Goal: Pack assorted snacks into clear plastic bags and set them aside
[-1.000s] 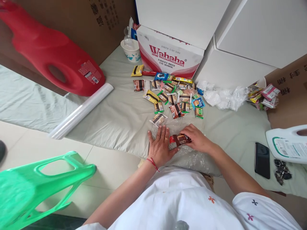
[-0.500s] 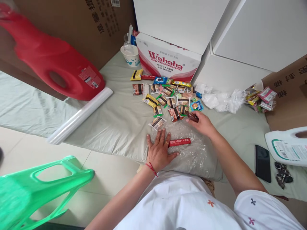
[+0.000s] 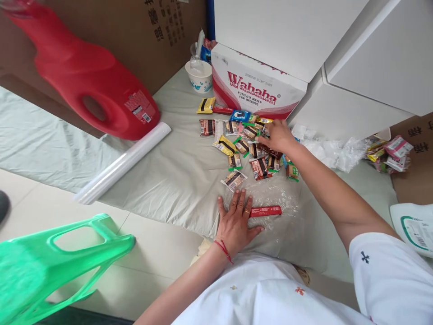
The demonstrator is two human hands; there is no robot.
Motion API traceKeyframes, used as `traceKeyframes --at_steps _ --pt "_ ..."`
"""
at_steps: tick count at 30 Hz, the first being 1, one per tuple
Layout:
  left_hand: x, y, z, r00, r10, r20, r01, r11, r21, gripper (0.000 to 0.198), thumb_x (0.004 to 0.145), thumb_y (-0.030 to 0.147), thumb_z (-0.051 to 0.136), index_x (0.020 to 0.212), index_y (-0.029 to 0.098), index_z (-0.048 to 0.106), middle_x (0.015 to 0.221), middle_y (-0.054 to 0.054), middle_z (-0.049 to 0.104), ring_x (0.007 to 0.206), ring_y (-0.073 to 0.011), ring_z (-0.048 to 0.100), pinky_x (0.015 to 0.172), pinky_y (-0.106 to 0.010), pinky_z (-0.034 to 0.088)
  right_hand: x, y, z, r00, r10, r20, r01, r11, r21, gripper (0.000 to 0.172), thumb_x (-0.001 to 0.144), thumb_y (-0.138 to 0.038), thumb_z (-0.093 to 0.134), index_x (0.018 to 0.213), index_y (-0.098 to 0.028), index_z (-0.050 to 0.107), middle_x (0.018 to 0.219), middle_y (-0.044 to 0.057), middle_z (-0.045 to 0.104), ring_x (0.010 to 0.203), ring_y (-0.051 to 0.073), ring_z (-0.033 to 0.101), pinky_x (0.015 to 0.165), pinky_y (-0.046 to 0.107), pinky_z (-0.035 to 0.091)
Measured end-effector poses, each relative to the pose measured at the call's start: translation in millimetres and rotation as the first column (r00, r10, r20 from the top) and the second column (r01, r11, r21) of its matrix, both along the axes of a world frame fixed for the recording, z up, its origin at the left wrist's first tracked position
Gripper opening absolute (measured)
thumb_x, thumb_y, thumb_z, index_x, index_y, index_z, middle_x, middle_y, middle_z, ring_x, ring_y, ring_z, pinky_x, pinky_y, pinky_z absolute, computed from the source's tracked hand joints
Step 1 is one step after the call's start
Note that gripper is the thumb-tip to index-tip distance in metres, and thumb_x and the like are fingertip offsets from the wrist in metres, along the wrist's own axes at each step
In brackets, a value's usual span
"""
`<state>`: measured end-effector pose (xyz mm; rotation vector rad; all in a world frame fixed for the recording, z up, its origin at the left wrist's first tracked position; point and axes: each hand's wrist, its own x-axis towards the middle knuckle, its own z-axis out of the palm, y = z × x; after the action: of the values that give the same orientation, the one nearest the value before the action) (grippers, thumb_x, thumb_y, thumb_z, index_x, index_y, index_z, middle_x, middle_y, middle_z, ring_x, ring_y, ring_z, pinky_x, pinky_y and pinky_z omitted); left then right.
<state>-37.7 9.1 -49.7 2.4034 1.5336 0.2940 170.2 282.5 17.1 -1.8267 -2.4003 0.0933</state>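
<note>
My left hand (image 3: 235,223) lies flat with fingers spread on clear plastic film (image 3: 280,194). Beside its fingers, a red stick packet (image 3: 267,211) rests on the film. My right hand (image 3: 279,136) reaches over the right side of a group of small wrapped snacks (image 3: 250,132), its thumb and fingers apart above the packets. A dark brown packet (image 3: 272,152) lies just below that hand. Nearer the film are a red-brown packet (image 3: 260,169), a white-edged packet (image 3: 234,179) and a green-edged packet (image 3: 292,171). My right hand partly hides the packets beneath it.
A white and red carton (image 3: 257,90) stands behind the snacks, with a paper bowl (image 3: 199,81) at its left. A film roll (image 3: 123,162) and a large red bottle (image 3: 101,90) are left. Crumpled clear plastic (image 3: 341,151) lies right. A green stool (image 3: 67,257) stands on the floor.
My right hand has moved forward over the snacks and let go of the dark brown packet, which now lies among them. My left hand stays on the film. The view has shifted.
</note>
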Motion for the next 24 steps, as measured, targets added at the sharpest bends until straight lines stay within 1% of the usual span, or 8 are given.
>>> traceKeyframes --at_steps 3,6,10,13,16,18,22,24 --pt "-1 0 -0.7 1.000 -0.006 0.003 0.006 1.000 -0.012 0.094 0.085 0.081 0.049 0.158 0.022 0.041 0.168 -0.015 0.029 0.157 -0.0420 0.020 0.121 -0.076 0.008 -46 49 2.5 0.992 0.123 0.014 -0.124 0.990 0.067 0.047 0.101 -0.048 0.046 0.119 -0.009 0.065 0.122 0.024 0.063 0.120 0.041 0.050 0.107 0.058 0.037" --pt "-3 0 -1.9 1.000 -0.017 0.007 0.017 1.000 -0.025 0.092 0.088 0.081 0.042 0.158 0.022 0.040 0.170 -0.013 0.026 0.158 -0.0390 0.020 0.123 -0.074 0.006 -99 93 -5.5 0.976 0.218 0.025 -0.219 0.976 0.006 0.040 0.103 -0.035 0.044 0.127 -0.009 0.062 0.132 0.023 0.061 0.126 0.038 0.049 0.107 0.054 0.039" --pt "-4 0 -4.6 0.999 -0.030 0.014 0.030 0.999 -0.015 0.091 0.091 0.081 0.035 0.159 0.022 0.038 0.171 -0.012 0.023 0.159 -0.0354 0.017 0.124 -0.072 0.000 -148 123 -25.4 0.988 0.141 0.061 -0.134 0.984 -0.115 0.036 0.101 -0.019 0.045 0.131 -0.005 0.061 0.132 0.024 0.062 0.125 0.037 0.054 0.104 0.053 0.043" --pt "-5 1 -5.6 0.999 -0.027 0.024 0.028 1.000 -0.013 0.090 0.091 0.080 0.034 0.159 0.022 0.038 0.171 -0.011 0.023 0.159 -0.0347 0.016 0.124 -0.072 0.000 -151 126 -27.3 0.995 0.074 0.061 -0.066 0.991 -0.117 0.033 0.102 -0.020 0.047 0.124 -0.005 0.065 0.125 0.023 0.064 0.117 0.038 0.060 0.099 0.054 0.046" --pt "-5 1 -4.7 0.999 -0.029 0.038 0.031 0.999 -0.033 0.090 0.091 0.080 0.037 0.160 0.022 0.037 0.170 -0.011 0.024 0.159 -0.0358 0.016 0.124 -0.073 0.004 -126 110 -10.4 0.995 0.096 -0.002 -0.096 0.995 -0.011 0.033 0.102 -0.030 0.050 0.123 -0.009 0.066 0.124 0.019 0.062 0.115 0.037 0.059 0.099 0.055 0.045" --pt "-6 2 -3.5 0.998 -0.034 0.045 0.036 0.998 -0.044 0.091 0.091 0.080 0.038 0.160 0.021 0.037 0.170 -0.012 0.024 0.159 -0.0361 0.016 0.124 -0.074 0.005 -98 86 7.0 0.989 0.121 -0.083 -0.114 0.990 0.077 0.039 0.101 -0.040 0.052 0.123 -0.011 0.066 0.121 0.018 0.061 0.115 0.037 0.058 0.100 0.055 0.045" --pt "-5 2 -2.6 0.999 -0.023 0.044 0.025 0.998 -0.050 0.093 0.089 0.080 0.042 0.160 0.020 0.037 0.170 -0.013 0.026 0.159 -0.0379 0.016 0.123 -0.075 0.007 -29 -3 32.9 0.961 0.131 -0.245 -0.121 0.991 0.054 0.048 0.095 -0.054 0.059 0.126 -0.018 0.068 0.118 0.014 0.061 0.111 0.035 0.060 0.096 0.052 0.048" --pt "-5 1 -4.1 0.999 -0.018 0.047 0.020 0.999 -0.046 0.097 0.088 0.080 0.044 0.161 0.017 0.034 0.168 -0.016 0.029 0.159 -0.0392 0.016 0.123 -0.075 0.008 3 -59 34.1 0.935 0.141 -0.325 -0.181 0.979 -0.097 0.047 0.089 -0.057 0.067 0.122 -0.025 0.071 0.110 0.010 0.063 0.103 0.032 0.063 0.090 0.047 0.051"
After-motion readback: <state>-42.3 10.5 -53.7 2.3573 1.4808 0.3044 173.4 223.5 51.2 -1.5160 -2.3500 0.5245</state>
